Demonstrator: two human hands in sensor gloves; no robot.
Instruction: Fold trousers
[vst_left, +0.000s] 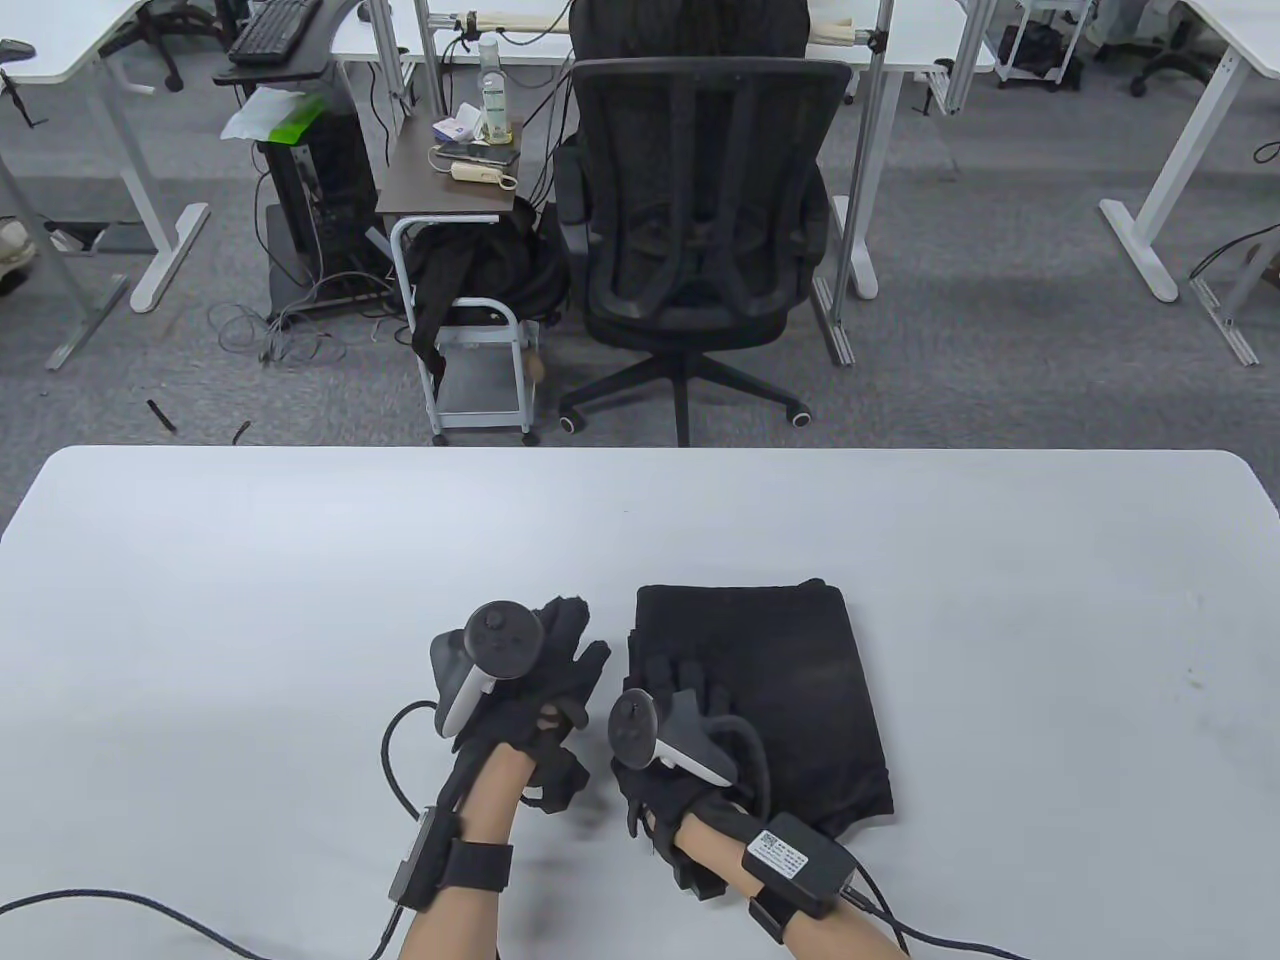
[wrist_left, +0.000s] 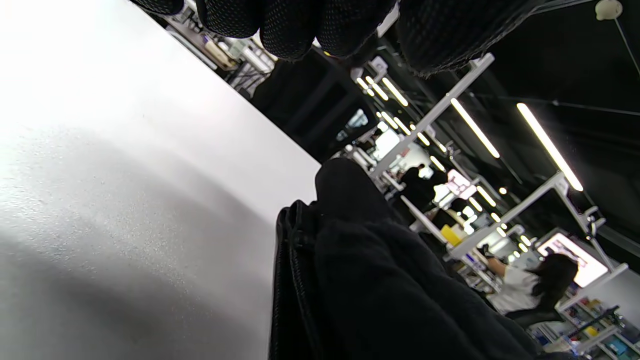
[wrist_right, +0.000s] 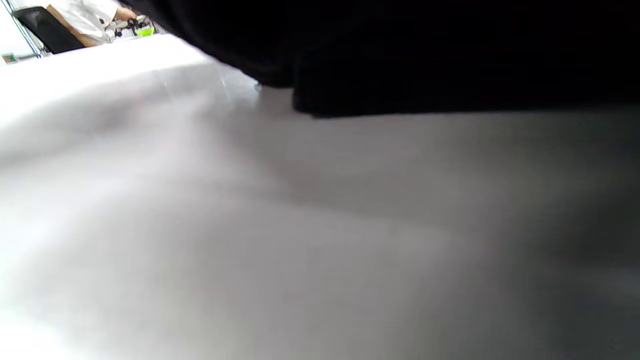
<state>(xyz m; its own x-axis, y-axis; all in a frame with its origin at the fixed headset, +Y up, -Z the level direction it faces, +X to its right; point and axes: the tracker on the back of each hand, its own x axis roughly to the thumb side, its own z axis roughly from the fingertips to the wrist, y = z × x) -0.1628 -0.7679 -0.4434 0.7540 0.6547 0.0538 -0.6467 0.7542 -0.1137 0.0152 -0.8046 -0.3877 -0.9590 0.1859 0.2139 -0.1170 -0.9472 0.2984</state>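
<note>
The left hand (vst_left: 540, 680) has no grip on anything, its fingers spread loosely above the table (vst_left: 250, 600), just left of the trousers (vst_left: 770, 690). The right hand (vst_left: 680, 730) rests flat, fingers extended, on the folded black trousers, which lie near the table's near edge, right of centre.

An office or lab — white desks (vst_left: 1190, 150), swivel chair (vst_left: 700, 230), keyboard (vst_left: 272, 28), cables.
</note>
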